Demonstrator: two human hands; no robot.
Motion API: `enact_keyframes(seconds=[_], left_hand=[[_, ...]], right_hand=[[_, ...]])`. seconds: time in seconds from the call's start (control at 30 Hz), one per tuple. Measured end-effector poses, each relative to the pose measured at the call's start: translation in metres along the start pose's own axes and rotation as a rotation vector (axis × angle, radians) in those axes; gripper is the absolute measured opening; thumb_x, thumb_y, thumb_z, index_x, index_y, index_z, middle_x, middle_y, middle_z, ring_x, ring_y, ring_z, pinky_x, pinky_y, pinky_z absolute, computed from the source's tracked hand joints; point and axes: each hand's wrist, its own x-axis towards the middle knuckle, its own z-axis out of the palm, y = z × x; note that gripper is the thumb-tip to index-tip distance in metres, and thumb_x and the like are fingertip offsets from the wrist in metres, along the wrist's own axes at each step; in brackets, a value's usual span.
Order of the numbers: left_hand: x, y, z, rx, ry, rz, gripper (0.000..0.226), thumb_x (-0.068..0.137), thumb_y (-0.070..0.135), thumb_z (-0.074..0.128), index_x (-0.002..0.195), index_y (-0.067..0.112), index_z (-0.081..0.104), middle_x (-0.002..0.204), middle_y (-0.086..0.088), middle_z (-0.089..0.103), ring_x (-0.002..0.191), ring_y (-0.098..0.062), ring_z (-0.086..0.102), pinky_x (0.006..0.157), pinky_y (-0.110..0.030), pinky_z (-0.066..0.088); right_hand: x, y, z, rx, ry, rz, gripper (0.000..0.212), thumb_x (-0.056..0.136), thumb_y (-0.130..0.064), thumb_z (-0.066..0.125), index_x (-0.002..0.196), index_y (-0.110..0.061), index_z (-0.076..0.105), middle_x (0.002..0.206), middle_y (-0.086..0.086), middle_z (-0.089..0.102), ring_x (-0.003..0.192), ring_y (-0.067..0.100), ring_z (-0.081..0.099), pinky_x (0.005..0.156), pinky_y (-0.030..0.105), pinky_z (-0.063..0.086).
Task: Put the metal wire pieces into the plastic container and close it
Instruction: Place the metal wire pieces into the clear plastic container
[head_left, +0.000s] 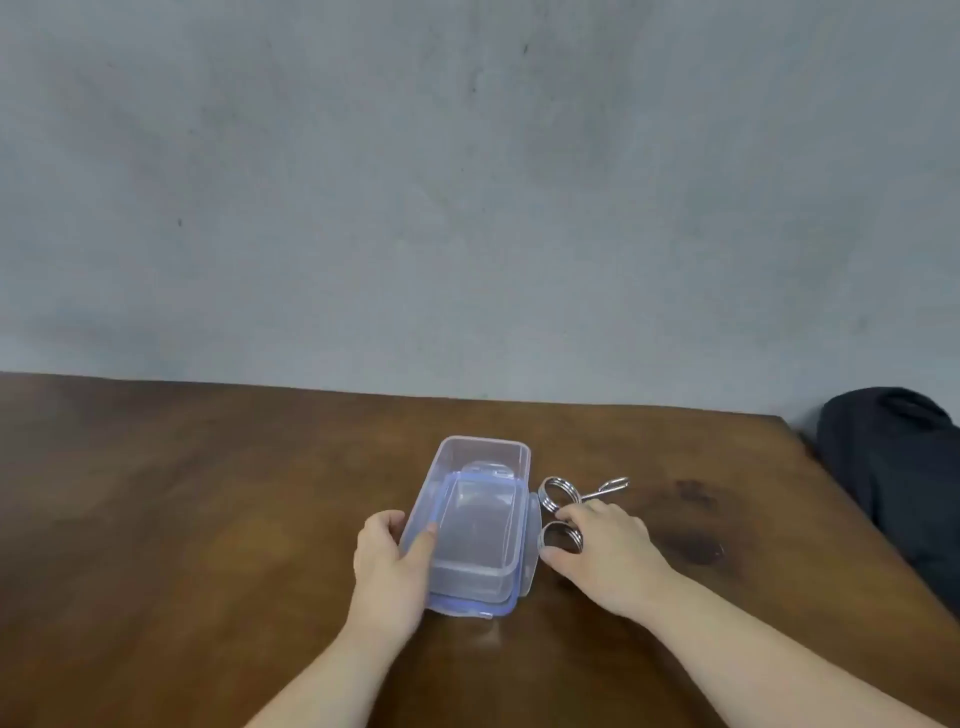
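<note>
A clear plastic container (485, 457) lies on the brown table, and its blue-rimmed lid (470, 540) rests on top of it, shifted toward me. My left hand (392, 564) grips the lid's left edge, thumb on top. Two metal wire coils lie just right of the container: the far one (555, 493) has a long handle end (608, 487), while the near one (561, 538) sits between the thumb and fingers of my right hand (602, 556). Whether the near coil is lifted off the table I cannot tell.
The wooden table (208, 519) reaches a grey wall at the back. A dark fabric object (898, 478) lies beyond the table's right edge. Dark stains (696, 545) mark the wood right of my right hand.
</note>
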Motion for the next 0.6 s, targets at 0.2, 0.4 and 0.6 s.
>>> enact_keyframes(seconds=[0.2, 0.4, 0.6], left_hand=[[-0.021, -0.008, 0.011, -0.183, -0.072, -0.046, 0.028, 0.098, 0.019, 0.059, 0.124, 0.023, 0.047, 0.117, 0.004, 0.059, 0.105, -0.009, 0.06, 0.081, -0.026, 0.048], [-0.02, -0.004, 0.008, -0.234, -0.123, -0.065, 0.026, 0.099, 0.011, 0.051, 0.122, 0.024, 0.049, 0.112, 0.009, 0.062, 0.099, -0.005, 0.062, 0.071, -0.021, 0.046], [-0.001, -0.01, -0.001, -0.323, -0.14, -0.11, 0.013, 0.097, 0.02, 0.054, 0.108, 0.021, 0.061, 0.102, 0.005, 0.07, 0.096, -0.019, 0.069, 0.078, -0.035, 0.053]], right_hand=[[-0.002, -0.001, 0.013, -0.189, 0.004, 0.045, 0.07, 0.087, -0.069, 0.049, 0.145, -0.03, 0.048, 0.14, -0.005, 0.058, 0.132, 0.022, 0.049, 0.11, 0.045, 0.03], [-0.011, 0.0, 0.003, -0.029, 0.068, 0.078, 0.042, 0.079, -0.06, 0.059, 0.114, -0.038, 0.065, 0.101, -0.011, 0.065, 0.099, 0.018, 0.06, 0.098, 0.036, 0.041], [-0.008, -0.001, -0.041, 0.486, 0.296, 0.154, 0.038, 0.078, -0.044, 0.076, 0.116, -0.038, 0.073, 0.101, -0.008, 0.074, 0.095, 0.016, 0.067, 0.081, 0.034, 0.052]])
